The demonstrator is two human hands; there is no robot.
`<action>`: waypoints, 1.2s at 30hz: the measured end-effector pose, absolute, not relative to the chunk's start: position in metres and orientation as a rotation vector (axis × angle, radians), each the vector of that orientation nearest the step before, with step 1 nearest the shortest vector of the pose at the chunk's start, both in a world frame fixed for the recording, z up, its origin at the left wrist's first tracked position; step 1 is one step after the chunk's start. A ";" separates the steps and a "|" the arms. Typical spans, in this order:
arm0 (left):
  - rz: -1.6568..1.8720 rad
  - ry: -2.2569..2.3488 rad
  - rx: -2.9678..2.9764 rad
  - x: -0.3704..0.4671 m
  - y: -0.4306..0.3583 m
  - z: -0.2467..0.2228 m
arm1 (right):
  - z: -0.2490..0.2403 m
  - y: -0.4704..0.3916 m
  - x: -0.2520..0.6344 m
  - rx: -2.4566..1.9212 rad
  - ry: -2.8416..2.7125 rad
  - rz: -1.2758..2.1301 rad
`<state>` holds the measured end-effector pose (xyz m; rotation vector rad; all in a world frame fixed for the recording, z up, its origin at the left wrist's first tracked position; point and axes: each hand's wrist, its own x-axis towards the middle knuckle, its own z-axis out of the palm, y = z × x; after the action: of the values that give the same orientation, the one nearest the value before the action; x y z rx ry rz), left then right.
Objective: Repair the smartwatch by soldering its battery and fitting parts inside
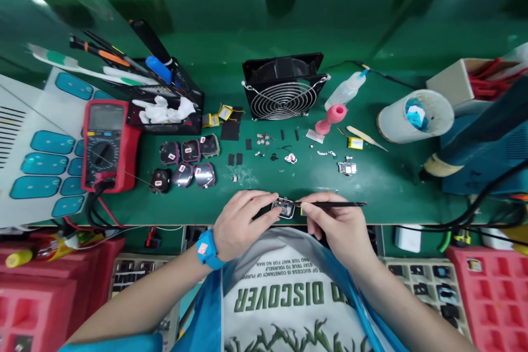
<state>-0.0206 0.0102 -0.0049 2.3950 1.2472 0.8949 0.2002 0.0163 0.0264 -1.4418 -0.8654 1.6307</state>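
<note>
A small square device [284,208] with a silver frame and its inner parts exposed sits at the front edge of the green bench. My left hand [246,220], with a blue band at the wrist, grips it from the left between thumb and fingers. From the right, my right hand [340,225] pinches thin black tweezers [342,204], whose tip reaches the device's right side. A bit of yellow shows beside my right fingertips. Small loose parts lie behind the hands, among them a metal piece [347,166] and a yellow battery [355,143].
A red multimeter [105,143], several dark square cases [190,150] and a tool holder [165,113] stand left. Behind are a fan [284,88], a clear bottle [346,91] and a pink dispenser [330,119]. A white cup [414,115] and thick cables [474,214] are right.
</note>
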 end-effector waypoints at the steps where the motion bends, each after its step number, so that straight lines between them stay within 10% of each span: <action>1: 0.892 1.246 2.381 -0.021 0.010 -0.005 | 0.026 0.017 0.200 -1.432 -0.890 1.622; 36: 0.862 1.111 2.554 -0.023 0.017 -0.002 | 0.026 0.022 0.201 -1.494 -0.907 1.626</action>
<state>-0.0226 0.0166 -0.0022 2.5542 1.1108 0.8618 0.2014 0.0222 0.0263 -1.4937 -0.9069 1.6261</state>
